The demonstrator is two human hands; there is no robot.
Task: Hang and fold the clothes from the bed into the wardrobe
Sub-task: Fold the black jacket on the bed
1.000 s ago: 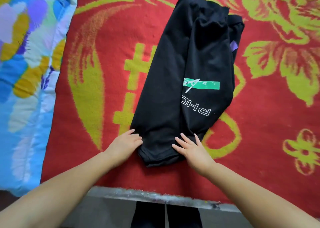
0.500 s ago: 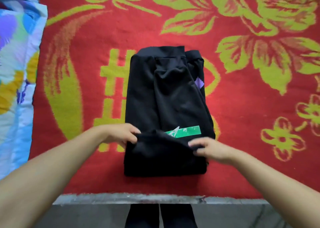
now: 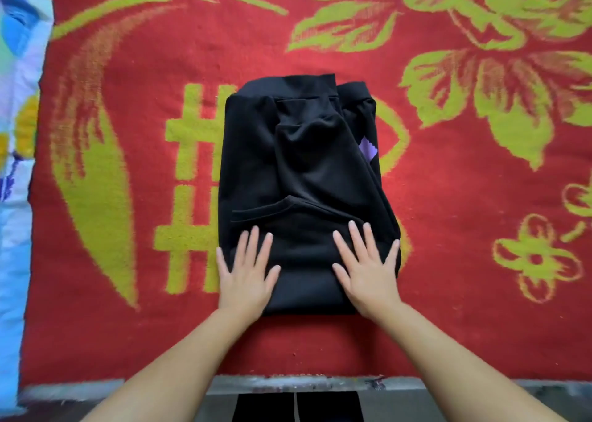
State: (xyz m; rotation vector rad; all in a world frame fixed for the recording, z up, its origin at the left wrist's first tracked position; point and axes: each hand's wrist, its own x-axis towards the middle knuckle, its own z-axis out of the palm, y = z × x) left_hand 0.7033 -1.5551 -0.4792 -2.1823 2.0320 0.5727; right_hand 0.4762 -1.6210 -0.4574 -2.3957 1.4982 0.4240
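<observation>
The black garment [image 3: 304, 194] now lies as a compact rectangle on the red and green blanket [image 3: 128, 165] that covers the bed, its near edge toward the bed's front rail [image 3: 288, 386]. A second ago it lay long and slanted, with a green and white print showing on its right side; half a second ago both hands were lifting the near end up and over that print. That fold has landed: the print is hidden, and a curved hem of the folded-over layer crosses the garment just beyond the fingertips. Both hands have let go of the cloth. The left hand [image 3: 248, 271] lies flat with fingers spread on the near left part of the garment, its outer edge spilling onto the blanket, and the right hand [image 3: 368, 267] lies flat on the near right part; each grip is released, pressing down and not clenched round anything. A small purple tag [image 3: 367, 149] peeks out at the garment's far right edge, and a waistband-like band runs along its far edge. To the left of the garment, well apart, a pale blue patterned quilt [image 3: 16, 165] lies along the bed's side. This reads as the smoothing step after a fold, so the garment looks close to folded; it has yet to go to the wardrobe, which is not in view.
</observation>
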